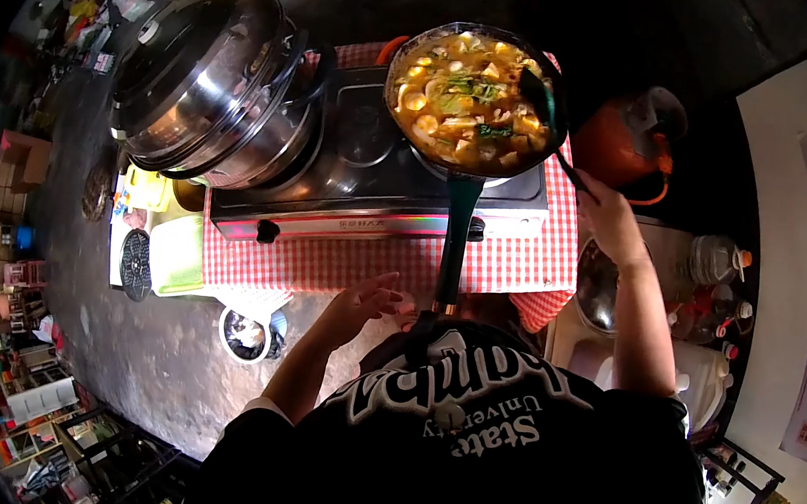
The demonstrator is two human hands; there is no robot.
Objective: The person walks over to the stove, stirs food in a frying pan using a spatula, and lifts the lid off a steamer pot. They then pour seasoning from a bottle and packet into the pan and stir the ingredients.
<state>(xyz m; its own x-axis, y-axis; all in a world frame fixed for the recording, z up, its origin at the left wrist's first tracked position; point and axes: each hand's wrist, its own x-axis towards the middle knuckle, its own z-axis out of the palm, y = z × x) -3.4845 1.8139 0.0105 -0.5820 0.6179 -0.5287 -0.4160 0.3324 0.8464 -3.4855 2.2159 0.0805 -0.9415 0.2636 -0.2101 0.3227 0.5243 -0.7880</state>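
A frying pan (459, 229) filled with a brothy stew (473, 99) of egg pieces, tofu-like cubes and green leaves sits on the right burner of a two-burner gas stove (361, 186). Its long dark green handle points toward my body. My right hand (612, 220), to the right of the pan, is closed around the handle of a dark spatula (536, 92). The spatula's head rests in the stew at the pan's right side. My left hand (366, 308) hovers near the table's front edge, left of the pan handle, fingers apart and holding nothing.
A large lidded steel steamer pot (207, 87) stands on the left burner. The stove rests on a red checked tablecloth (321, 270). An orange gas cylinder (624, 138) is behind on the right, with bottles (715, 260) nearby. A bin (244, 335) stands below on the left.
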